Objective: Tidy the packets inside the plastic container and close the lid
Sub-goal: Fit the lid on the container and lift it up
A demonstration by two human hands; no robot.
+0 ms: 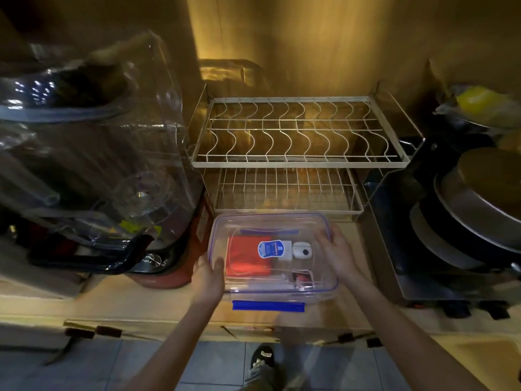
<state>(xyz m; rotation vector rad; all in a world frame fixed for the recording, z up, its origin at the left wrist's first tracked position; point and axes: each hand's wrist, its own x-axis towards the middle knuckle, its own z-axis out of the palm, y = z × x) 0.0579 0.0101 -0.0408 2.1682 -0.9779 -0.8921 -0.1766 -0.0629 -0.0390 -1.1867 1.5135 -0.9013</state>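
A clear plastic container (324, 289) with a blue-trimmed lid sits on the counter in front of me. Its lid lies on top, and the blue front latch (268, 305) sticks out flat. Through the lid I see a red packet (245, 259), a white packet with a blue label (274, 249) and a small white round item (302, 250). My left hand (208, 273) presses against the container's left side, thumb on the lid edge. My right hand (337, 251) rests flat on the lid's right edge.
A two-tier wire dish rack (296, 162) stands right behind the container. A blender with a clear jug (112, 170) and red base crowds the left. Stacked pans and lids (468, 221) fill the right. The counter edge runs just below the latch.
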